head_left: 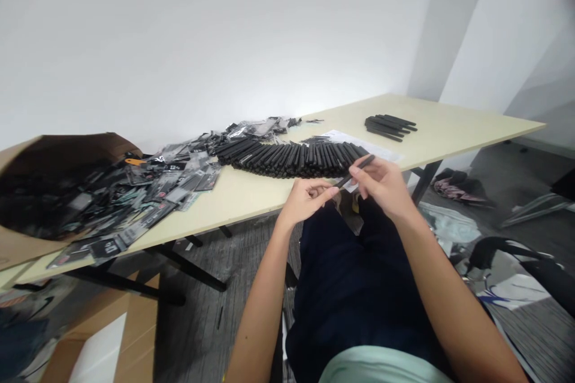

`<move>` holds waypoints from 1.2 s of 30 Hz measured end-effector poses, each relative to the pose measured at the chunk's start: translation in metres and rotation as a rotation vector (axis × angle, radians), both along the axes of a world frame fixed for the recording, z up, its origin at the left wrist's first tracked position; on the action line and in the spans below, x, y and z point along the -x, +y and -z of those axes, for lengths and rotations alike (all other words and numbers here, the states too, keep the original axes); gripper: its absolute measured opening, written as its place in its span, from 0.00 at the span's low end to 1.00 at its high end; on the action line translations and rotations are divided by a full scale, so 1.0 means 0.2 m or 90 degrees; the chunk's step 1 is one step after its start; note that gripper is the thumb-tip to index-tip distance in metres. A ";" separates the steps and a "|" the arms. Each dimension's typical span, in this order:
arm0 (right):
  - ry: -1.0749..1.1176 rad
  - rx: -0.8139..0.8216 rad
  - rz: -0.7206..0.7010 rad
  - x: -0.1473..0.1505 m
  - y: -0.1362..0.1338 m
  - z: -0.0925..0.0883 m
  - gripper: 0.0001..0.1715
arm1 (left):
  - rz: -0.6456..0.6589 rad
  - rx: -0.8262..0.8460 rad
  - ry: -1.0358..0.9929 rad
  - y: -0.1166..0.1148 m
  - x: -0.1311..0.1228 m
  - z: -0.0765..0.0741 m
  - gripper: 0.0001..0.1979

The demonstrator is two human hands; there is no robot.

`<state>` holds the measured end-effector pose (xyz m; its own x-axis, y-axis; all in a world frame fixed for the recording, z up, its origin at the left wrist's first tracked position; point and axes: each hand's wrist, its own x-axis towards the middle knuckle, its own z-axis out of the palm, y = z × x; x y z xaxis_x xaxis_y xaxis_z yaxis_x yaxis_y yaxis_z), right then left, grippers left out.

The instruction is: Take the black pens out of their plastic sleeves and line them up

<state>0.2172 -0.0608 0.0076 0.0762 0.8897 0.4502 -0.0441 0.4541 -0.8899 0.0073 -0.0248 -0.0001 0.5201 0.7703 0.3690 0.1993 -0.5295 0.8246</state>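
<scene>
While the right hand (381,187) pinches a black stick (362,164), its long axis slanting up and away to the right, the left hand (306,200), loosely curled, sits nearer its lower end, though whether it grips anything there I cannot tell

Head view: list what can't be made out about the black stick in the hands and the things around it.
The black stick: its middle is hidden by the right hand; its markings are too small to see.
The left hand: its own fingers hide whether it touches the stick.
The packets: print too small to read.
The box: cut off by the left edge; contents shadowed.
</scene>
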 end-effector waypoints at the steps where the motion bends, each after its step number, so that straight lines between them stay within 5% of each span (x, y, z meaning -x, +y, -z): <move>1: 0.023 0.000 0.021 -0.04 0.00 -0.01 0.21 | -0.004 0.005 -0.004 0.00 0.00 0.00 0.21; 8: 0.051 -0.068 0.314 -0.24 0.08 0.06 0.16 | -0.016 0.000 0.007 -0.01 -0.01 0.00 0.20; 16: -0.314 -0.104 0.578 -0.17 0.24 0.12 0.12 | -0.022 0.007 0.006 0.00 -0.02 0.01 0.20; 22: -0.495 -0.085 0.562 -0.07 0.34 0.06 0.16 | -0.025 -0.009 0.012 -0.01 -0.02 0.00 0.20; 36: -0.560 -0.148 0.414 -0.04 0.35 0.03 0.21 | -0.036 -0.028 0.034 0.00 -0.02 0.02 0.20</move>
<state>0.2255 0.0091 0.0011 0.0691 0.6838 0.7264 0.8653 0.3213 -0.3848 0.0106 -0.0252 -0.0041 0.4952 0.7831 0.3761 0.2728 -0.5512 0.7885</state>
